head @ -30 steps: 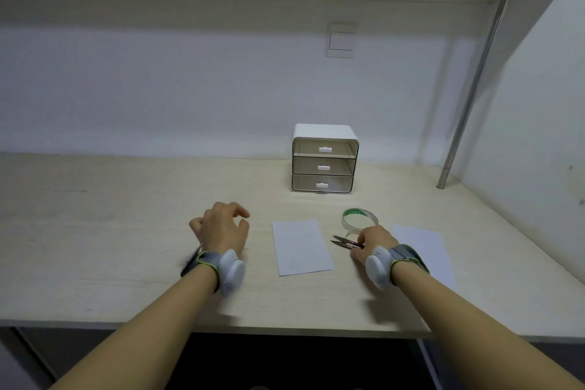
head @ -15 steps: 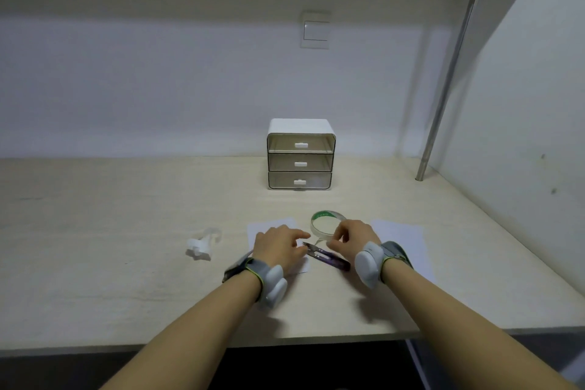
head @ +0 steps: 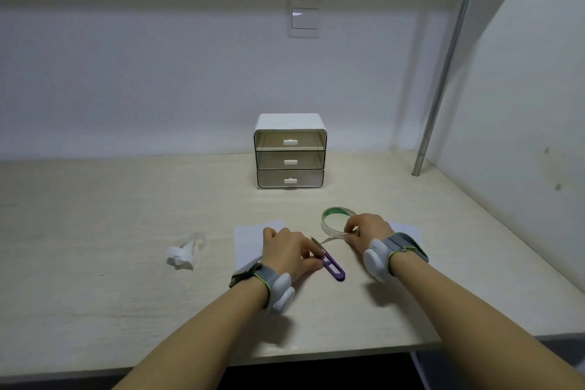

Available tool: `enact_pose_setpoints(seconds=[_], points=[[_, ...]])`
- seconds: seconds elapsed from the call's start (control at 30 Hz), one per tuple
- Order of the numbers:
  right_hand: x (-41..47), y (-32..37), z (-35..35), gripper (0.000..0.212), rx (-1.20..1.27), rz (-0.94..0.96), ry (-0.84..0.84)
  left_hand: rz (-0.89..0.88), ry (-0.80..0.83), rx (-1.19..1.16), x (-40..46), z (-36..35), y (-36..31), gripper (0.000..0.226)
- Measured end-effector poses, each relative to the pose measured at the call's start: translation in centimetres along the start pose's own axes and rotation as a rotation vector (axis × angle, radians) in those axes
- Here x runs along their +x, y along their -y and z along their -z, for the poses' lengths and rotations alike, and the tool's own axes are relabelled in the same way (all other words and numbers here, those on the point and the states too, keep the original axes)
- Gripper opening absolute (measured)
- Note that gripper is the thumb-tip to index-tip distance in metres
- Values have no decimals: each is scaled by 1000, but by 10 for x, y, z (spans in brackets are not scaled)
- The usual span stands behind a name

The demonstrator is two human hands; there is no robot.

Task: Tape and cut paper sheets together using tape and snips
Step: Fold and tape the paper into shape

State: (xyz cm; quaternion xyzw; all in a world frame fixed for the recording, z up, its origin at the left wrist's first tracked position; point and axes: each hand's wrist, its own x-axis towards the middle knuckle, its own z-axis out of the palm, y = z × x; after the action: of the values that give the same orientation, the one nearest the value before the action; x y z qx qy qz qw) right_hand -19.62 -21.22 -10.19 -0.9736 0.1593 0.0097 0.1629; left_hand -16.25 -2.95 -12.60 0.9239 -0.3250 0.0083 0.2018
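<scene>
My left hand [head: 289,252] grips the purple snips [head: 330,266] by the blades' end, over the right edge of a white paper sheet [head: 248,242] on the desk. My right hand [head: 367,233] pinches the clear tape roll [head: 335,222], which has a green inner core. A short strip of tape runs from the roll toward the snips' tips. A second white sheet [head: 408,229] lies under and right of my right wrist, mostly hidden.
A crumpled white scrap with tape [head: 183,253] lies on the desk to the left. A small white three-drawer organiser [head: 289,152] stands at the back. A metal pole [head: 443,73] rises at the right, near the side wall. The desk edge [head: 316,355] is close to me.
My left hand crossed from the left side to the snips and took hold of them. My right hand left the snips and took the tape roll. The crumpled scrap came into view.
</scene>
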Motion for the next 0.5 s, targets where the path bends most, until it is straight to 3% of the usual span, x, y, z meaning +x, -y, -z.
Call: enact_pose_setpoints(seconds=[0.3, 0.5], points=[[18, -20, 6, 22, -27, -122, -31, -44, 4, 26, 6, -3, -11, 25], [26, -22, 16, 39, 85, -170, -91, -41, -14, 37, 12, -6, -11, 26]])
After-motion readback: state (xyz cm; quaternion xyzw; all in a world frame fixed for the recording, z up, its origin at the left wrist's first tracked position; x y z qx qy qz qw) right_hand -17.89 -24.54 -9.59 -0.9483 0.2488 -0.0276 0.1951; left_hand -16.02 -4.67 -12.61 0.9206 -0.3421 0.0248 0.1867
